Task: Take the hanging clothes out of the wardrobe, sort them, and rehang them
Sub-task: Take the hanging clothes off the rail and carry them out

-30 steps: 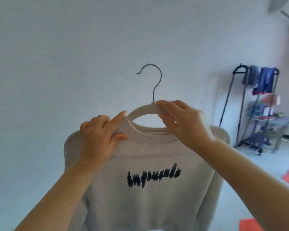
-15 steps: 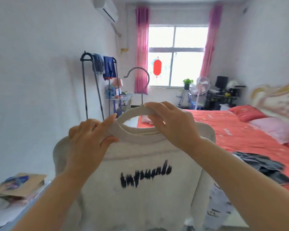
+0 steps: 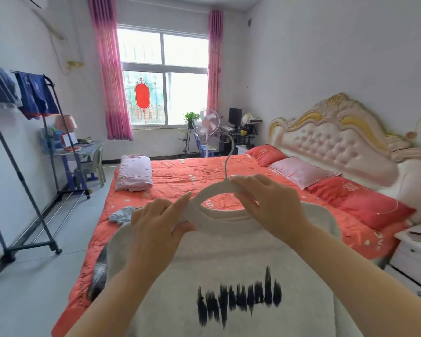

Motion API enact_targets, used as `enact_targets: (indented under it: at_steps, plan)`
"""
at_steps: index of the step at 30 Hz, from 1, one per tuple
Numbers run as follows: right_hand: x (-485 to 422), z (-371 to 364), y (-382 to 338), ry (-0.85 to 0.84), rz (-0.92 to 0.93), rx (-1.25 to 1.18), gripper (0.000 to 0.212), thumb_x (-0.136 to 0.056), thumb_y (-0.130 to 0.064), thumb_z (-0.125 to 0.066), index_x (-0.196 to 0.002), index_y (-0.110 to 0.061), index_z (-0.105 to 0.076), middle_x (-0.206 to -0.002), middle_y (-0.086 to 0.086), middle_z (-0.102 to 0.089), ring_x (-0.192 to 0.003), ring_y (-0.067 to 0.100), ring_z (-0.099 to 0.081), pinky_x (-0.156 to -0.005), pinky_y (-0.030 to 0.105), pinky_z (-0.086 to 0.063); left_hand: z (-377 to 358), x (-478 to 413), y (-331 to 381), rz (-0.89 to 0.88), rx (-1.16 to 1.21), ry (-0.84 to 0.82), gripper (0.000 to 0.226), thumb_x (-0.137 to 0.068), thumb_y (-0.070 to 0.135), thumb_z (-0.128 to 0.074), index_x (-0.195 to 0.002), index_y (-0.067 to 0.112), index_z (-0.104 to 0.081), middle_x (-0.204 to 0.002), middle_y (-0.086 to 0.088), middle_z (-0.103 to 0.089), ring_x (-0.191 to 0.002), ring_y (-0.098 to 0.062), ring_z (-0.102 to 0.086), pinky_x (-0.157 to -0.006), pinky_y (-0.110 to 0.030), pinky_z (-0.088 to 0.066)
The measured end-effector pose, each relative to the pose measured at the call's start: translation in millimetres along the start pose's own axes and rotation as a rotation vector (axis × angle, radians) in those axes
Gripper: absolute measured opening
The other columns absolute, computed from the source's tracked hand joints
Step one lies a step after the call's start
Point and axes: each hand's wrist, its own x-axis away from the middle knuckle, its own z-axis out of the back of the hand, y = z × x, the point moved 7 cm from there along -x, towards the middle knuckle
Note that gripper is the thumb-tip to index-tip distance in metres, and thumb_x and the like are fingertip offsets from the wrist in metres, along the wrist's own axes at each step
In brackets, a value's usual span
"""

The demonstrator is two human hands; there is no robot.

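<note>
A pale grey sweatshirt with black scrawled lettering hangs on a white hanger with a metal hook, held up in front of me over the bed. My left hand pinches the collar and the hanger's left arm. My right hand grips the hanger's top, just right of the hook. The sweatshirt's lower part runs out of the frame.
A bed with an orange-red cover fills the middle, with a folded pink quilt, pillows and loose garments on it. A metal clothes rack with blue garments stands at left. A white nightstand sits at right.
I have turned right, from a blank wall toward the bed. Both hands keep the same hold on the sweatshirt and hanger, which now sit lower in the view.
</note>
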Motion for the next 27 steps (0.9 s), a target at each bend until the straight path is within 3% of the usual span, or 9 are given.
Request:
enact_targets:
  at_steps: [6,18,22,27]
  plan:
    - [7,-37,107,-0.074,-0.038,0.025,0.025,-0.085,-0.039,-0.046,-0.109,-0.034,-0.05,-0.085,-0.009,-0.068,-0.059,0.014,-0.065,-0.039,0.025,-0.047,-114,-39,14,0.017,0.063,-0.024,0.051,-0.07,0.052,-0.048,-0.119,0.035,-0.048,-0.078,0.006,-0.056,-0.079,-0.01,-0.042,-0.07,-0.033,-0.033]
    - [8,-192,233,-0.182,-0.101,0.004,0.023,-0.088,-0.04,-0.046,-0.107,-0.031,-0.054,-0.086,-0.011,-0.069,-0.056,0.007,-0.063,-0.041,0.016,-0.045,-295,-85,-59,0.078,0.081,-0.12,0.053,-0.07,0.051,-0.046,-0.121,0.037,-0.047,-0.077,0.009,-0.055,-0.078,-0.009,-0.044,-0.071,-0.028,-0.025]
    - [7,-250,270,-0.235,-0.157,-0.013,0.022,-0.087,-0.039,-0.046,-0.107,-0.033,-0.052,-0.088,-0.012,-0.069,-0.059,0.007,-0.064,-0.044,0.015,-0.044,-353,-104,-89,0.115,0.08,-0.182,0.062,-0.06,0.045,-0.064,-0.12,0.034,-0.049,-0.076,0.008,-0.058,-0.072,-0.019,-0.06,-0.069,-0.031,-0.034]
    - [11,-305,311,-0.267,-0.246,-0.059,0.021,-0.086,-0.041,-0.046,-0.106,-0.038,-0.053,-0.089,-0.015,-0.068,-0.063,0.006,-0.064,-0.048,0.016,-0.043,-414,-118,-119,0.166,0.085,-0.249,0.07,-0.053,0.039,-0.072,-0.119,0.033,-0.05,-0.079,0.008,-0.061,-0.074,-0.019,-0.063,-0.074,-0.028,-0.027]
